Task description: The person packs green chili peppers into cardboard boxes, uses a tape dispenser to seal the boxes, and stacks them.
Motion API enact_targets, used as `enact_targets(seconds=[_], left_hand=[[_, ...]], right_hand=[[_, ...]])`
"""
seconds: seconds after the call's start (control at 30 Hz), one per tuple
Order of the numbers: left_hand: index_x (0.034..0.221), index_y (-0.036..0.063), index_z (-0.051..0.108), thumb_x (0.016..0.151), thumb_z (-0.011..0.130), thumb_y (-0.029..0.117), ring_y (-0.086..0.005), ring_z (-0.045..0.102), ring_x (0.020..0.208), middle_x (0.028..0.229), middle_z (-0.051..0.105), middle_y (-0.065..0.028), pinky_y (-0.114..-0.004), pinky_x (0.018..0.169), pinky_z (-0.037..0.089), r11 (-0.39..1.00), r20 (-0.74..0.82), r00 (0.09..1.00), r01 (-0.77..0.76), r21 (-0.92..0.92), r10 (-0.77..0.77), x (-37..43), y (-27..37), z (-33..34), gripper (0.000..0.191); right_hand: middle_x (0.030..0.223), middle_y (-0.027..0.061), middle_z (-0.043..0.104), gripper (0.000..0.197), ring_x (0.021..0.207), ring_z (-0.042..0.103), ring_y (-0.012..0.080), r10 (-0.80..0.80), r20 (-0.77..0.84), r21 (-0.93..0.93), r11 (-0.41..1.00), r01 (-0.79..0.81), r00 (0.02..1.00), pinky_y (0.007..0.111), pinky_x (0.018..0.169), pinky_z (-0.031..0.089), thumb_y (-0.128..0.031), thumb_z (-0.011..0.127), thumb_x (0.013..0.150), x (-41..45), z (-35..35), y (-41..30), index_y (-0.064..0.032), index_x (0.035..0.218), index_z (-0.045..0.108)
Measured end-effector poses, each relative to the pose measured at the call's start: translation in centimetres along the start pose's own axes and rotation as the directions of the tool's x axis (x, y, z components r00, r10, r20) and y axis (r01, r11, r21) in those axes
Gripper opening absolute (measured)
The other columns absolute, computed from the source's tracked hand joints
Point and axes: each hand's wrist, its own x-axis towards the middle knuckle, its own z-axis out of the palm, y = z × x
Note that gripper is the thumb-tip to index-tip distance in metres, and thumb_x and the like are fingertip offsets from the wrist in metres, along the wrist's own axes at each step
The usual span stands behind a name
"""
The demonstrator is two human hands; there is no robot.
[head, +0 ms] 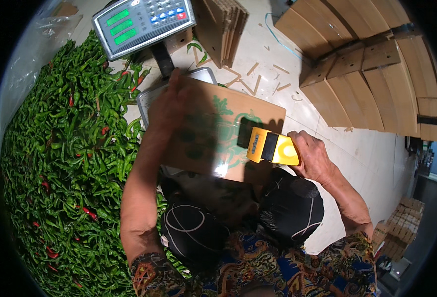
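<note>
A closed cardboard box [199, 148] with a green vegetable print lies in front of me on the metal platform [144, 107] of a weighing scale. My left hand [168, 105] rests on the box's left end, one finger pointing towards the scale's post. My right hand [311, 156] grips a yellow and black packing tape dispenser [274, 148] over the right part of the box. Shiny clear tape seems to run across the box top. The scale's display [144, 26], with green lit panels and a keypad, stands above the box.
A large heap of green chili peppers [73, 159], with some red ones, spreads at the left beside plastic sheeting [25, 70]. Flattened cardboard [222, 33] leans behind the scale. Stacked cartons [355, 89] stand at the right. Cardboard strips [257, 84] litter the tiled floor.
</note>
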Motion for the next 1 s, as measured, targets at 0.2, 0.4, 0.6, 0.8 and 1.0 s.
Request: enact_targets(seconds=[0.2, 0.4, 0.6, 0.8, 1.0], left_hand=[[0.122, 0.0188, 0.060, 0.099, 0.040, 0.028, -0.0433, 0.063, 0.098, 0.152, 0.034, -0.0140, -0.052, 0.084, 0.051, 0.977, 0.017, 0.986, -0.166, 0.133, 0.165, 0.2, -0.9, 0.3, 0.032], [0.141, 0.0244, 0.035, 0.097, 0.044, 0.031, -0.0450, 0.061, 0.103, 0.130, 0.051, -0.0213, -0.049, 0.083, 0.051, 0.949, -0.065, 0.960, -0.255, 0.187, 0.271, 0.1, -1.3, 0.7, 0.045], [0.138, 0.0224, 0.043, 0.097, 0.045, 0.027, -0.0417, 0.061, 0.106, 0.141, 0.041, -0.0170, -0.049, 0.085, 0.051, 0.900, -0.010, 0.951, -0.288, 0.326, 0.308, 0.7, -2.5, 1.0, 0.042], [0.151, 0.0265, 0.025, 0.099, 0.046, 0.031, -0.0456, 0.060, 0.107, 0.128, 0.056, -0.0252, -0.048, 0.089, 0.048, 0.997, -0.053, 0.999, 0.005, 0.082, -0.001, 0.8, -1.2, 0.8, 0.056], [0.152, 0.0089, 0.024, 0.098, 0.049, 0.042, -0.0331, 0.041, 0.136, 0.150, 0.037, -0.0217, -0.037, 0.110, 0.033, 0.991, -0.042, 0.998, -0.049, -0.128, 0.044, 1.0, -1.5, 0.0, 0.068]], right_hand=[[0.085, 0.0167, 0.054, 0.061, 0.074, 0.061, 0.0362, -0.015, -0.053, -0.053, 0.999, 0.012, 0.998, 0.043, 0.065, 0.053, -0.019, 0.073, 0.067, -4.1, 1.3, 4.3, -0.0025, 0.119, 0.046], [0.090, 0.0183, 0.055, 0.058, 0.078, 0.062, 0.0373, 0.084, -0.006, 0.014, 0.996, -0.084, 0.996, 0.044, 0.071, 0.054, -0.021, 0.071, 0.069, -6.4, 2.6, 6.0, -0.0030, 0.118, 0.047], [0.091, 0.0195, 0.057, 0.050, 0.079, 0.062, 0.0387, 0.121, -0.010, 0.045, 0.992, -0.120, 0.993, 0.044, 0.071, 0.053, -0.030, 0.067, 0.081, -9.0, 3.2, 8.3, -0.0025, 0.118, 0.046], [0.091, 0.0208, 0.055, 0.052, 0.084, 0.062, 0.0396, 0.128, -0.033, 0.158, 0.980, -0.121, 0.991, 0.046, 0.076, 0.053, -0.026, 0.068, 0.079, -8.8, 7.2, 10.1, -0.0006, 0.118, 0.044], [0.095, 0.0245, 0.052, 0.046, 0.090, 0.058, 0.0432, 0.198, -0.036, 0.350, 0.921, -0.173, 0.980, 0.046, 0.078, 0.050, -0.020, 0.067, 0.078, -5.8, 13.8, 9.7, 0.0008, 0.111, 0.042]])
